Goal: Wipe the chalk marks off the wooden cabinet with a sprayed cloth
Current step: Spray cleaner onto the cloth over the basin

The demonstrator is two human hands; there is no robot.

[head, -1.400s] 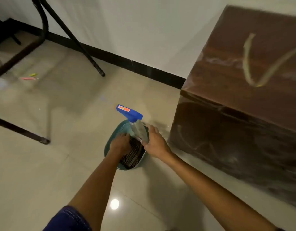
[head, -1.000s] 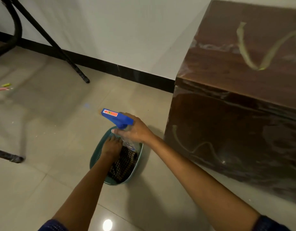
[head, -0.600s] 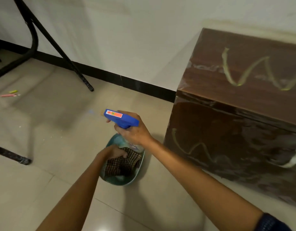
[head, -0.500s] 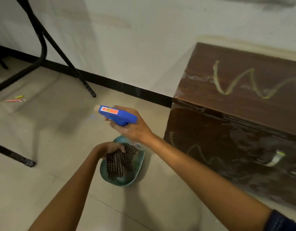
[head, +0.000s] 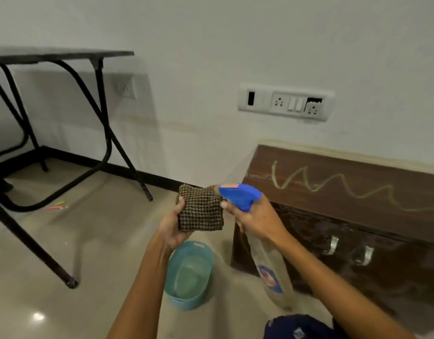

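Cloth (head: 201,209) gripped in my left hand (head: 172,228), spray bottle (head: 240,195) clasped in my right hand (head: 256,220), just left of cabinet (head: 333,192); nozzle should face cloth squarely.

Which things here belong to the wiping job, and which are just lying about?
Job: brown checked cloth in the left hand; clear spray bottle with blue trigger in the right hand; dark wooden cabinet; its yellow chalk zigzag.
Lying about: empty teal plastic tub; black metal-legged table; pink and yellow sticks on the floor; white wall socket panel.
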